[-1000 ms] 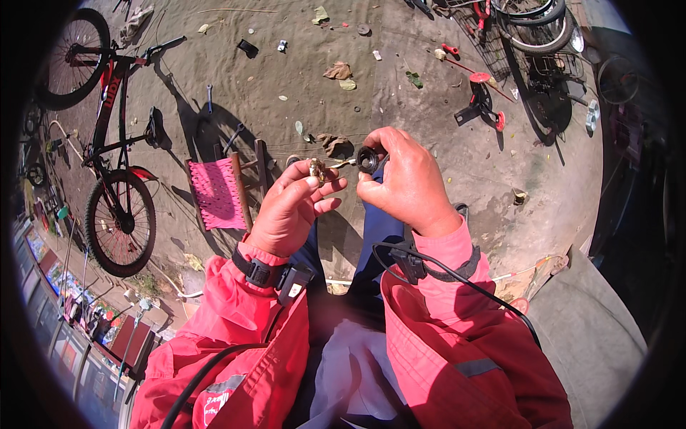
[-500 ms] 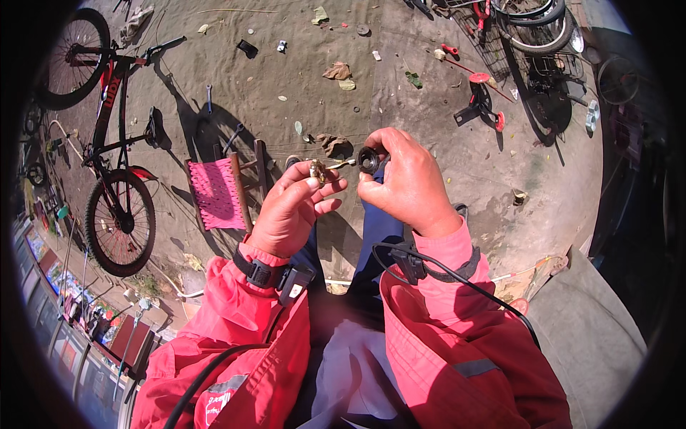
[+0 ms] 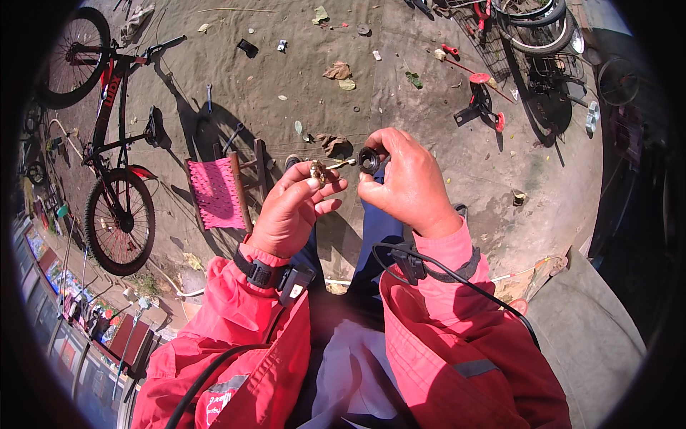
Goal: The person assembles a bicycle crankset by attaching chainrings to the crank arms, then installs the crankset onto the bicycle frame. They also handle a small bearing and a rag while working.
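Now, starting at the far left, a bike point(image 3: 107, 136) is lying on the dirt ground point(image 3: 429, 107), and just right of it a pink woven stool point(image 3: 214, 191) is standing beside my left knee. I'm holding my left hand point(image 3: 289, 214) up in front of me, fingers curled and pinched shut around a small brass-coloured part point(image 3: 316, 171) at the fingertips; a black watch point(image 3: 266, 273) is sitting on that wrist. Just to the right, nearly touching, my right hand point(image 3: 407, 186) is gripping a black ring point(image 3: 369, 159) between thumb and fingers, closed tight on it, its hole facing me. A thin pin is bridging the two pieces, though I cannot tell which one it belongs to. Farther right, a red stand point(image 3: 480, 107) is lying on the ground, and wheels point(image 3: 532, 25) are stacked at the far right.
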Motion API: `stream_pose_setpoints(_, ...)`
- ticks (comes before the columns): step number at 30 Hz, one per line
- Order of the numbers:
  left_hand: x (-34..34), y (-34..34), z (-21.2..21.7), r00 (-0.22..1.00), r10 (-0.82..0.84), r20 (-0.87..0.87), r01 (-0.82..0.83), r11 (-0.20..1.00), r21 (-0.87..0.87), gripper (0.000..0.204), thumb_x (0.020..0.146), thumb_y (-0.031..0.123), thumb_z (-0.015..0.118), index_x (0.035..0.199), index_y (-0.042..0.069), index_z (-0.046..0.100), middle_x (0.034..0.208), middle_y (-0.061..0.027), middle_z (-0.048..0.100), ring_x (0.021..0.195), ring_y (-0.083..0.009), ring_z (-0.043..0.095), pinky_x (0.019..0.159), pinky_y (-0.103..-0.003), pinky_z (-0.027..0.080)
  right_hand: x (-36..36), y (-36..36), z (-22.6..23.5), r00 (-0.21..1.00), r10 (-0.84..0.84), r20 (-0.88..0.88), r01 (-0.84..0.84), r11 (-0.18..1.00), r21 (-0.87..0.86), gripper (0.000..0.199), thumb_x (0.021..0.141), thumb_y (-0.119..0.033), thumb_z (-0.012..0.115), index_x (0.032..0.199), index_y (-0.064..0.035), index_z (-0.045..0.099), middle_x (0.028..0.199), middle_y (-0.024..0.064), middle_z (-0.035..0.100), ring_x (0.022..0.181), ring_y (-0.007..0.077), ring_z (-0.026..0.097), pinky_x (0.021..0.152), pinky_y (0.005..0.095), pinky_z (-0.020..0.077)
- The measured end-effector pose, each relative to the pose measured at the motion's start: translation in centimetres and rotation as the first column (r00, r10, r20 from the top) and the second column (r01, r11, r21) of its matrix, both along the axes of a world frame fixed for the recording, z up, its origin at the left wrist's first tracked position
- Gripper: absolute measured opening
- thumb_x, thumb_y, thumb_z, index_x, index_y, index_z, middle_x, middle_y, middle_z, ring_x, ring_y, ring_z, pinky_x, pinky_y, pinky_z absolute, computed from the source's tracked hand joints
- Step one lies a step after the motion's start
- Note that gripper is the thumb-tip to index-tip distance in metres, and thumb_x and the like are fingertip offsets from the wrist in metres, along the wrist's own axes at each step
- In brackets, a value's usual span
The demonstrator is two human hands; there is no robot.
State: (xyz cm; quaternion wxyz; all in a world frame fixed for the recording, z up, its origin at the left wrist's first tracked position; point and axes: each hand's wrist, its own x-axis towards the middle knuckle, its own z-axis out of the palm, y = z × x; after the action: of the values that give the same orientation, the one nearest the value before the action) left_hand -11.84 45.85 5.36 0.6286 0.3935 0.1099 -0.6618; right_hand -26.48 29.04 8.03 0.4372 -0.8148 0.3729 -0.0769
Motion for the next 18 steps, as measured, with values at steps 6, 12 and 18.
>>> stream_pose_setpoints(6,0.0,0.0,0.1,1.0,0.007,-0.028,-0.008,1.0,-0.007,0.026,0.098,0.015,0.063,0.123,0.009,0.056,0.122,-0.009,0.067,0.12,-0.0268,0.065,0.096,-0.04,0.054,-0.1,0.0,0.0,1.0,-0.001,-0.001,0.001,1.0,0.0,0.037,0.07,-0.01,0.075,0.104,-0.002,0.062,0.092,0.0144,0.064,0.082,0.0296,0.067,0.075,0.0385,0.0545)
stream_pose_setpoints(12,0.1,0.1,0.1,0.999,0.037,-0.002,-0.037,0.999,-0.016,0.025,0.1,0.016,0.06,0.123,0.007,0.057,0.124,-0.0121,0.065,0.119,-0.0284,0.065,0.095,-0.039,0.055,0.4,-0.1,0.3,1.0,0.006,0.004,-0.006,1.0,0.015,0.037,0.07,-0.01,0.075,0.104,-0.0018,0.062,0.092,0.0141,0.065,0.083,0.0287,0.067,0.075,0.0377,0.0543)
stream_pose_setpoints(18,0.7,0.6,0.4,0.998,0.064,0.004,-0.064,0.998,-0.016,0.024,0.099,0.016,0.06,0.122,0.008,0.058,0.124,-0.0124,0.066,0.12,-0.0291,0.065,0.095,-0.04,0.055,1.4,-0.1,0.6,1.0,0.023,0.003,-0.023,0.999,0.028,0.035,0.07,-0.013,0.077,0.101,-0.0058,0.061,0.094,0.0124,0.067,0.085,0.0328,0.069,0.073,0.042,0.0557)
